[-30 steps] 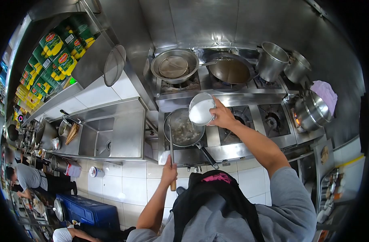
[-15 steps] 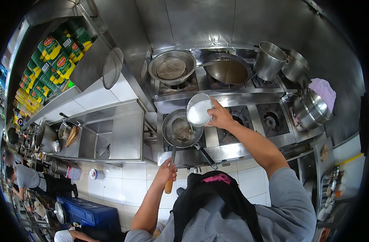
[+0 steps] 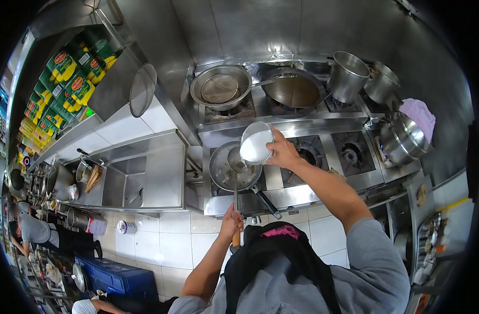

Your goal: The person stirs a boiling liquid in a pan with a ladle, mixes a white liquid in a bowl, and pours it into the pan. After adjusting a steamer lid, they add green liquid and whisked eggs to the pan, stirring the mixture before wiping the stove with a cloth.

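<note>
My left hand point(image 3: 230, 225) is wrapped round the wooden handle of a ladle point(image 3: 236, 198), whose metal head rests in a frying pan point(image 3: 215, 175). Cloudy liquid with small bits lies in this pan, on the front left burner. In my right hand point(image 3: 283, 149) is a round container point(image 3: 257, 126) of white liquid, tilted over the pan's right side. A thin white trickle seems to leave its lower lip. The pan's black handle point(image 3: 266, 203) points towards me, untouched by either hand.
Behind the pan stand a wide metal bowl with a strainer point(image 3: 220, 88), a wok of brown liquid point(image 3: 293, 92) and tall pots point(image 3: 348, 78). A stacked pot with a purple cloth point(image 3: 418, 116) is at right. A sink point(image 3: 125, 180) lies left; co-workers point(image 3: 40, 228) are far left.
My left hand and the ladle have moved right, and the ladle's head has shifted within the pan. My right hand keeps the container tilted in nearly the same place.
</note>
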The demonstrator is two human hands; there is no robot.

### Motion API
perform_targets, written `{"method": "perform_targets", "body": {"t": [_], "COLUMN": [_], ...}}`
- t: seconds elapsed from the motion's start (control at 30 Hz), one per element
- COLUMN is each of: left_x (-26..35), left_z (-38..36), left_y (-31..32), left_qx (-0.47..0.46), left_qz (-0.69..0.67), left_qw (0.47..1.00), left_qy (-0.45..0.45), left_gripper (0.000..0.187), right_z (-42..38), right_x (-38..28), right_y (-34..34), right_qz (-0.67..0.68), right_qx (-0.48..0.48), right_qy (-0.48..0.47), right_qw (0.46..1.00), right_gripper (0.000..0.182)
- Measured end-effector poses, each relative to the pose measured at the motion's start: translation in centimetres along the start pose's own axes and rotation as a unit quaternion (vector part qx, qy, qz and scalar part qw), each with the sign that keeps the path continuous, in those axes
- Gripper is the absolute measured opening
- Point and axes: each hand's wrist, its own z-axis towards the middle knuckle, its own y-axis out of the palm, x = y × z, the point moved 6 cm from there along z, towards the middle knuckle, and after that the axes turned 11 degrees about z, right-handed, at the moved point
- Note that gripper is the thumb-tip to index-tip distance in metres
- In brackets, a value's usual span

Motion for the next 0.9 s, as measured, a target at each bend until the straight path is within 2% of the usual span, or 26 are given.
{"method": "perform_targets", "body": {"t": [0.03,0.07,0.1,0.13,0.2,0.23,0.27,0.33,0.37,0.4,0.47,0.5,0.53,0.6,0.67,0.7,0.73,0.77,0.8,0.87,0.9], "left_x": [-0.4,-0.2,1.2,2.1,3.8,4.4,5.7,8.0,8.8,9.7,11.1,11.1,11.0,11.0,10.6,10.5,10.1,8.1,7.3,7.8,8.1], "left_z": [0.1,0.1,-0.8,-1.3,-2.5,-2.9,-3.6,-4.8,-5.4,-6.2,-7.4,-7.6,-7.8,-7.7,-6.8,-6.0,-4.8,-2.3,-1.1,-0.1,-0.2], "left_y": [0.6,1.2,1.8,1.7,1.9,1.6,1.6,0.7,0.6,1.0,0.7,0.5,0.7,0.8,1.6,1.9,2.1,1.2,1.3,2.9,3.8], "left_qx": [-0.069,-0.135,-0.205,-0.205,-0.220,-0.208,-0.207,-0.118,-0.080,-0.077,0.001,0.035,0.037,0.082,0.104,0.132,0.157,0.191,0.193,0.222,0.219], "left_qz": [-0.198,-0.385,-0.510,-0.508,-0.623,-0.582,-0.579,-0.341,-0.261,-0.258,-0.048,0.006,0.009,0.105,0.138,0.235,0.329,0.417,0.418,0.561,0.569], "left_qw": [0.977,0.911,0.831,0.832,0.731,0.770,0.772,0.928,0.958,0.959,0.997,0.998,0.997,0.990,0.984,0.963,0.931,0.887,0.886,0.788,0.786], "left_qy": [-0.029,-0.057,-0.083,-0.086,-0.168,-0.159,-0.161,-0.089,-0.082,-0.084,-0.058,-0.059,-0.060,-0.055,-0.045,-0.029,-0.013,0.050,0.049,0.125,0.103], "left_gripper": [0.045,0.030,0.009,0.009,0.006,0.006,0.006,0.006,0.008,0.008,0.026,0.050,0.050,0.067,0.067,0.065,0.063,0.060,0.060,0.059,0.058], "right_z": [0.0,-0.1,-0.4,-0.7,-1.6,-2.1,-2.6,-3.7,-4.3,-4.9,-6.4,-7.2,-8.0,-9.9,-12.0,-13.0,-14.2,-15.5,-16.8,-20.3,-22.1], "right_x": [0.1,0.4,1.2,2.0,3.0,3.5,3.8,4.2,4.7,5.2,6.2,6.6,7.1,7.4,8.2,8.9,9.5,10.0,10.6,12.3,12.5], "right_y": [-0.1,-0.1,0.0,0.2,0.2,0.2,0.2,-0.3,-0.3,-0.4,-0.8,-1.1,-1.4,-2.9,-4.0,-4.5,-4.9,-5.8,-6.5,-7.9,-9.2], "right_qz": [0.007,0.008,0.043,0.078,0.132,0.185,0.188,0.230,0.234,0.264,0.298,0.372,0.443,0.412,0.380,0.401,0.422,0.414,0.416,0.376,0.331], "right_qx": [0.014,0.016,0.015,0.013,0.036,0.057,0.059,0.113,0.114,0.136,0.159,0.166,0.172,0.178,0.183,0.191,0.200,0.236,0.235,0.236,0.233], "right_qy": [0.002,0.003,0.035,0.067,0.080,0.091,0.094,0.076,0.078,0.055,0.034,0.021,0.007,-0.002,-0.009,-0.022,-0.034,-0.053,-0.053,0.018,0.029], "right_qw": [1.000,1.000,0.998,0.995,0.987,0.977,0.976,0.964,0.962,0.953,0.940,0.913,0.880,0.894,0.907,0.895,0.883,0.878,0.877,0.896,0.914], "right_gripper": [0.046,0.046,0.047,0.047,0.048,0.049,0.049,0.053,0.053,0.053,0.053,0.051,0.051,0.051,0.051,0.051,0.051,0.050,0.050,0.051,0.050]}}
